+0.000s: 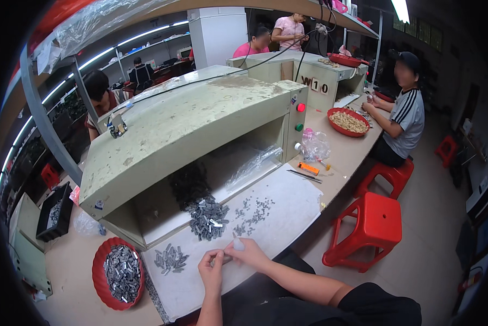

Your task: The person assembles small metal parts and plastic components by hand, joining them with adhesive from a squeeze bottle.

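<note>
My left hand [212,267] is closed in a pinch over the white sheet [279,217], near its front edge. Between its fingertips is a small grey part [226,260], mostly covered by the fingers. A small white squeeze bottle [238,243] with a thin tip is gripped in my right hand [252,254], close beside the left. Beyond my hands lies a heap of grey oblong parts [207,218], reaching back into the machine's opening. Tiny grey pieces [252,213] are scattered to its right. Left of my hands rests a smaller pile of grey parts [170,259].
A pale green box-shaped machine [195,114] spans the bench. At left stands a red bowl [99,271] of grey parts. An orange lighter [308,169], tweezers [305,176] and a plastic bag [314,145] lie right. Red stools [382,220] and a seated co-worker [409,114] are farther right.
</note>
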{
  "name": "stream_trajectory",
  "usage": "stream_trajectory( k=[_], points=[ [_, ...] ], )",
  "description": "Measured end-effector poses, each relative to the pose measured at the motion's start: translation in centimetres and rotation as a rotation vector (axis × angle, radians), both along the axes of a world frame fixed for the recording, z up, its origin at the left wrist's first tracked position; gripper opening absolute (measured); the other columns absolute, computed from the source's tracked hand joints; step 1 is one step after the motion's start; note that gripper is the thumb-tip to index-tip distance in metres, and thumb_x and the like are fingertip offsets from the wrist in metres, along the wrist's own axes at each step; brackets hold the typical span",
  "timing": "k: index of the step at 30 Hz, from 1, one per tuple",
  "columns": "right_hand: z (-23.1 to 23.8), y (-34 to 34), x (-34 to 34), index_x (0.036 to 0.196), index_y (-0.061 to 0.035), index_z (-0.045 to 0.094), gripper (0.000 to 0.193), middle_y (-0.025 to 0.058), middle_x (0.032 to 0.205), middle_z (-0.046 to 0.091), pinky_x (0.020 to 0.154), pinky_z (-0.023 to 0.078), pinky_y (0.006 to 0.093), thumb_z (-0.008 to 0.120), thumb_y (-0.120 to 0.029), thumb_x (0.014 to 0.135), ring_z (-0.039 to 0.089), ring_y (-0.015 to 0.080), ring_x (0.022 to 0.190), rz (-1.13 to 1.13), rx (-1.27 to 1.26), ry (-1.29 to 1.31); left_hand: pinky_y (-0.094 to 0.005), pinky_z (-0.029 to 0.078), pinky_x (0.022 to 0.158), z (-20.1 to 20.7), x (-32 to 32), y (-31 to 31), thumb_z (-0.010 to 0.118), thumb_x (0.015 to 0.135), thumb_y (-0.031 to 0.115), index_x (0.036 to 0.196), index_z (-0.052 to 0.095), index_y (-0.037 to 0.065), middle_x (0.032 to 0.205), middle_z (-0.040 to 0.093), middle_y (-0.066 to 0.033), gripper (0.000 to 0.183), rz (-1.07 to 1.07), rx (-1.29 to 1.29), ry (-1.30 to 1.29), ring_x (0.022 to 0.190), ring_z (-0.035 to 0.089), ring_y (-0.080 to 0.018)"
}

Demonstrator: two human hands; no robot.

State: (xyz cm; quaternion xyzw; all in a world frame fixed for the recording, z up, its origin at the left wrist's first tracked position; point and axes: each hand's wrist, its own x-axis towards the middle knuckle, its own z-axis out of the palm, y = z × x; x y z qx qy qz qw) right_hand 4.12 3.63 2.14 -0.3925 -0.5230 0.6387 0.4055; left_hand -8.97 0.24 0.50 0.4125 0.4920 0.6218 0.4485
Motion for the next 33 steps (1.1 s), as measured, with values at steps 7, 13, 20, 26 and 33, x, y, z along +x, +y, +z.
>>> stream_trajectory(
  k=[7,13,20,26,33],
  points=[
    [-0.4,-0.1,0.2,0.083,-0.0018,0.058,0.018,0.0023,0.064,0.054,0.049,0.041,0.0207,0.06,-0.019,0.079,0.05,0.0075,0.053,0.044,-0.097,0.002,-0.0225,0.041,0.065,-0.3,-0.1,-0.5,0.056,0.077,0.004,0.078,0.058,-0.003,0.073,0.059,-0.0049,0.007,0.064,0.005,0.164,0.069,0.051,-0.0093],
    [-0.4,-0.9,0.7,0.082,-0.0002,0.057,0.016,0.0009,0.062,0.052,0.043,0.037,0.0194,0.06,-0.016,0.079,0.046,0.006,0.046,0.02,-0.082,0.002,-0.0282,0.043,0.077,0.6,-0.4,-1.9,0.052,0.083,0.007,0.102,0.052,-0.003,0.089,0.059,-0.0119,0.022,-0.142,-0.212,0.119,0.086,0.057,-0.0199],
    [-0.3,0.1,0.9,0.082,-0.0018,0.058,0.016,-0.0003,0.062,0.052,0.043,0.037,0.0198,0.059,-0.018,0.08,0.046,0.0053,0.047,0.031,-0.108,0.003,-0.0246,0.045,0.07,1.3,0.4,-0.6,0.053,0.082,0.004,0.09,0.057,-0.003,0.082,0.06,-0.008,0.012,-0.078,-0.25,0.174,0.076,0.056,-0.0136],
    [0.3,-0.2,-0.5,0.08,-0.0002,0.057,0.015,0.0015,0.065,0.054,0.046,0.041,0.02,0.06,-0.015,0.079,0.049,0.0062,0.05,0.083,-0.064,-0.052,-0.0258,0.044,0.075,1.4,-0.9,-2.0,0.059,0.077,0.006,0.085,0.062,-0.001,0.078,0.061,-0.0066,0.011,0.063,-0.174,0.185,0.079,0.056,-0.0127],
    [0.7,-0.5,0.4,0.078,0.0032,0.056,0.011,0.0067,0.061,0.053,0.045,0.036,0.0215,0.059,-0.007,0.077,0.046,0.0105,0.05,-0.136,-0.112,-0.059,-0.0267,0.047,0.069,0.9,-0.3,-0.4,0.054,0.082,0.013,0.089,0.057,0.0,0.083,0.06,-0.007,0.015,-0.21,-0.034,0.042,0.078,0.057,-0.0133]
  ],
)
